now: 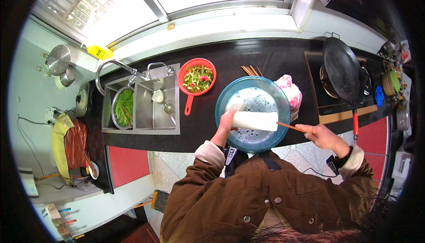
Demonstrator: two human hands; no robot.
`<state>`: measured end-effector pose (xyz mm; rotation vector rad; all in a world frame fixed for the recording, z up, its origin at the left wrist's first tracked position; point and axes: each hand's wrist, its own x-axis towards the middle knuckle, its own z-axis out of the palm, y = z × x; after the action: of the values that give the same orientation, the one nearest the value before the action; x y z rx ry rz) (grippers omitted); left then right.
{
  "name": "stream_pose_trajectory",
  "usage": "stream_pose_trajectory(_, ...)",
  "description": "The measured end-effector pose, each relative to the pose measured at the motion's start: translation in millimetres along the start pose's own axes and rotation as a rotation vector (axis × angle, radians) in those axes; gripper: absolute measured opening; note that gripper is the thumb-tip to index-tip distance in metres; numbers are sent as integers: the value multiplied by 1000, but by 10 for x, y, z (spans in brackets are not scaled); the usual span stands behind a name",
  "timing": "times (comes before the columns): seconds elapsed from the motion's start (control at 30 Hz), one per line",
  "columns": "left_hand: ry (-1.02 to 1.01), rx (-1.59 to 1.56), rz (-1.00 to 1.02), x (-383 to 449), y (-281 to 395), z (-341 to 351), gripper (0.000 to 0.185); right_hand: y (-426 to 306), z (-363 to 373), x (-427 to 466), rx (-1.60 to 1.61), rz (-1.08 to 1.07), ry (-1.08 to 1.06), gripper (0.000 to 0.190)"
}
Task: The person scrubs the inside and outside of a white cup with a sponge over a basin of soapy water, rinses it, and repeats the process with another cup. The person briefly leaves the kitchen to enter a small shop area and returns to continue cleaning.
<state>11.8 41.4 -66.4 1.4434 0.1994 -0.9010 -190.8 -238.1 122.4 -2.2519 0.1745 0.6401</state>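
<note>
A white block (255,120), shaped like a thick slab, is held over a blue-green basin (220,105) by my left hand (228,120). In my right hand (320,135) is a thin wooden chopstick (290,126), its far tip at the block's right end. Foamy, cloudy water (257,96) lies in the basin. Another pale piece (236,104) shows in the water behind the block, partly hidden. Several wooden chopsticks (251,71) lie behind the basin. A white and pink cloth (292,93) is bunched against the basin's right side.
A red strainer (188,105) of sliced peppers sits left of the basin. Further left, a double steel sink (156,110) holds a bowl of shredded greens (124,105). A black wok (342,68) rests on the stove at right, its red handle (355,123) projecting towards the counter's front edge.
</note>
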Motion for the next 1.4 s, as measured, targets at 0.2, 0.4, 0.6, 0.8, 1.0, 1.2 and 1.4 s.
stream_pose_trajectory(0.2, -114, -52, -79, -110, -11, 205, 39, 177, 405, 400, 293, -191, -51, 34)
stream_pose_trajectory(0.4, -94, 60, 45, -162, 21, 347, 30, 209, 600, 667, -22, -163, 4, 20)
stream_pose_trajectory(0.6, -31, 112, 158, -154, -13, 303, 31, -41, 551, 535, -321, -56, 10, 21)
stream_pose_trajectory(0.8, -9, 141, 161, -75, 42, 211, 30, -174, 415, 342, -269, -36, 28, 26)
stream_pose_trajectory(1.0, 14, 194, 241, -50, 116, 93, 28, -99, 405, 165, -247, -106, 70, 37)
stream_pose_trajectory(1.2, 175, 433, 368, 21, 444, -207, 34, 153, 369, 28, -330, 7, 121, 41)
stream_pose_trajectory(1.4, 148, 217, 185, -21, 453, -292, 29, 184, 186, -82, 220, -29, 85, 40)
